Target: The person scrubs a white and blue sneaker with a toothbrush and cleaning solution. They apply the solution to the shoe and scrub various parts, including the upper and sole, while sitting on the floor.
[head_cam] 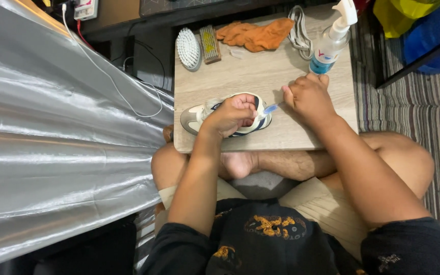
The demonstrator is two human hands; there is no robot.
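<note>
my left hand point(235, 113) clamped on sneaker point(225, 114), right hand point(306, 97) fist-tight w/ small brush point(272, 108) at heel, on table point(260, 76)

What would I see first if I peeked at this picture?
First, the two hands in the middle: the left hand grips a grey and white sneaker lying on the small wooden table, while the right hand pokes a small blue brush at it. Behind them lie an orange cloth, a white scrub brush and a pump bottle. A shiny silver curtain fills the left side.
</note>
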